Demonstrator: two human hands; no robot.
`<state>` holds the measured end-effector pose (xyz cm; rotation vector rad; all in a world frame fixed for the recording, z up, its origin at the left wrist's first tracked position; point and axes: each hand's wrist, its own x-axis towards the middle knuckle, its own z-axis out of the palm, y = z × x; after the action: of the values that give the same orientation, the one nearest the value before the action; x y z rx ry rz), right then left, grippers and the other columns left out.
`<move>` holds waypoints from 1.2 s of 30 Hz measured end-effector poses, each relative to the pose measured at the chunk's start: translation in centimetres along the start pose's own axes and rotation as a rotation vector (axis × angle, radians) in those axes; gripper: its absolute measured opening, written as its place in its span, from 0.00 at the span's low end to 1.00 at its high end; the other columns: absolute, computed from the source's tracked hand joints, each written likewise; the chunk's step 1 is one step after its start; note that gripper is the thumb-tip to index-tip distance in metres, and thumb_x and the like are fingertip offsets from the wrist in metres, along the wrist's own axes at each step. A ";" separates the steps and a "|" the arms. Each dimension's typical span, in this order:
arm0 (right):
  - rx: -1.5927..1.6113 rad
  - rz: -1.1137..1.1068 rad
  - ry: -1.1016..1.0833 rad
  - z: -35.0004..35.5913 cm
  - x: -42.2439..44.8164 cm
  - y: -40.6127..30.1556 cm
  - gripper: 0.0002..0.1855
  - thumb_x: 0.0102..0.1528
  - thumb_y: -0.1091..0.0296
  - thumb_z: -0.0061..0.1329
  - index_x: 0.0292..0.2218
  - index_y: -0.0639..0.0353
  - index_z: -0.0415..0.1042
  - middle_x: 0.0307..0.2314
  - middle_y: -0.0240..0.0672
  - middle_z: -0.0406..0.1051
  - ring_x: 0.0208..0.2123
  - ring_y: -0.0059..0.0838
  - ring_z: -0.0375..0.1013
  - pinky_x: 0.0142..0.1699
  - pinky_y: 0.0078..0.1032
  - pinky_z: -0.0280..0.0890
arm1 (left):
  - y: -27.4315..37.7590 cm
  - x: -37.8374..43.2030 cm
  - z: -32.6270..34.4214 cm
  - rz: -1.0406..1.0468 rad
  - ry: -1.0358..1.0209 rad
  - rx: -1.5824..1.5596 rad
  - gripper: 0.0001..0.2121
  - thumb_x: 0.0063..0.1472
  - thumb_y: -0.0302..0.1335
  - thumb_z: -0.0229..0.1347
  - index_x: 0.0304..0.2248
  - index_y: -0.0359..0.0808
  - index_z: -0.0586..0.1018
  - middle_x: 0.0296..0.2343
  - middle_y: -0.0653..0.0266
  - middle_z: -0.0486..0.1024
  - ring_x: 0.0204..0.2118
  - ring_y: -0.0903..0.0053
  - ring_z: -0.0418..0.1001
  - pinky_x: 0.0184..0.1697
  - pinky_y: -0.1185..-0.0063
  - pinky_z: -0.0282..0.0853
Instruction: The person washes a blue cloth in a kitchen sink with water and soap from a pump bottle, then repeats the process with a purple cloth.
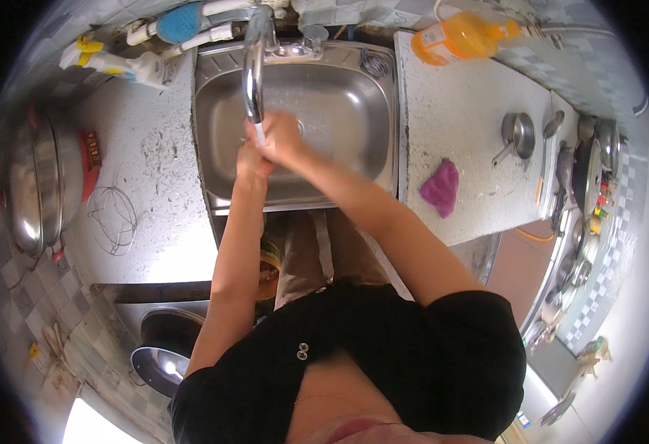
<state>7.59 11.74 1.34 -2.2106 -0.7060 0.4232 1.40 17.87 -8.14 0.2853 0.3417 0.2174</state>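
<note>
Both hands meet under the curved chrome faucet (253,83), over a stainless steel sink (335,161). A stream of water (259,133) runs from the spout onto them. My right hand (281,134) is blurred and lies over and against my left hand (254,160), partly covering it. My left hand sits lower, toward the sink's left side. Fingers overlap, so I cannot tell whether anything small is held between them. Behind the hands is the drain (300,127), partly hidden by my right hand. A steel wool scrubber (374,64) lies at the sink's back right corner.
On the right counter are a purple cloth (441,188), a small metal pot (520,136) and an orange bottle (457,39). A spray bottle (119,64), a wire rack (112,219) and a large lidded steel pot (41,183) stand left. Pans (163,363) sit lower left.
</note>
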 end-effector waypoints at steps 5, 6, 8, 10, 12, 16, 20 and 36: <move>0.304 0.087 0.416 3.0 -1.3 -2.1 0.12 0.50 0.58 0.50 0.26 0.57 0.76 0.23 0.50 0.72 0.28 0.52 0.73 0.35 0.38 0.68 | 4.1 1.2 -2.9 -0.124 0.108 0.055 0.16 0.66 0.41 0.42 0.42 0.38 0.71 0.30 0.65 0.75 0.34 0.69 0.74 0.36 0.71 0.71; 0.190 -0.024 0.219 3.4 -3.0 -2.6 0.12 0.50 0.58 0.50 0.26 0.58 0.76 0.25 0.50 0.72 0.31 0.52 0.73 0.37 0.38 0.67 | 3.5 0.7 -1.2 -0.183 0.024 -0.005 0.15 0.66 0.40 0.42 0.42 0.38 0.72 0.32 0.63 0.75 0.35 0.69 0.74 0.36 0.71 0.71; 0.121 -0.019 0.269 2.6 -2.1 -0.9 0.10 0.49 0.61 0.50 0.24 0.57 0.75 0.21 0.47 0.72 0.28 0.51 0.73 0.39 0.37 0.68 | 2.4 0.3 3.8 -0.238 0.148 0.070 0.14 0.65 0.38 0.43 0.40 0.38 0.74 0.34 0.61 0.75 0.36 0.70 0.75 0.36 0.72 0.71; 0.227 0.278 0.207 0.8 1.3 1.8 0.11 0.52 0.62 0.48 0.25 0.60 0.74 0.23 0.49 0.71 0.29 0.52 0.73 0.34 0.39 0.67 | 1.6 0.6 6.9 -0.194 0.564 0.344 0.14 0.64 0.38 0.43 0.39 0.37 0.75 0.35 0.59 0.76 0.35 0.71 0.75 0.35 0.73 0.71; 0.343 0.462 0.308 1.3 3.1 3.5 0.11 0.52 0.62 0.48 0.24 0.60 0.73 0.22 0.49 0.71 0.27 0.52 0.73 0.32 0.39 0.67 | 1.3 1.2 4.8 -0.174 0.520 0.558 0.15 0.64 0.40 0.45 0.37 0.37 0.75 0.32 0.62 0.75 0.34 0.73 0.74 0.33 0.74 0.70; 0.189 -0.216 0.345 3.2 -2.7 -4.0 0.11 0.52 0.63 0.47 0.25 0.61 0.74 0.20 0.50 0.70 0.20 0.48 0.70 0.27 0.34 0.64 | 4.3 0.0 -0.7 -0.088 0.301 0.210 0.17 0.65 0.43 0.44 0.36 0.37 0.74 0.29 0.63 0.74 0.32 0.72 0.73 0.32 0.74 0.70; 0.334 0.264 0.219 1.4 3.7 6.2 0.14 0.55 0.59 0.45 0.28 0.63 0.71 0.23 0.50 0.71 0.25 0.52 0.71 0.30 0.37 0.64 | 2.5 1.9 3.7 -0.224 0.504 0.320 0.14 0.67 0.37 0.44 0.38 0.34 0.73 0.31 0.62 0.74 0.33 0.71 0.73 0.35 0.71 0.71; 0.327 0.479 0.272 -0.8 3.1 2.9 0.10 0.49 0.61 0.48 0.22 0.56 0.75 0.26 0.42 0.74 0.28 0.49 0.73 0.38 0.39 0.68 | -0.4 1.9 4.3 -0.184 0.382 0.395 0.14 0.65 0.31 0.41 0.44 0.33 0.71 0.37 0.60 0.74 0.38 0.72 0.74 0.37 0.74 0.72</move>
<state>11.40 11.55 -0.57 -2.0520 0.0460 0.4256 4.71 16.97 -4.97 0.6011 0.7885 0.0184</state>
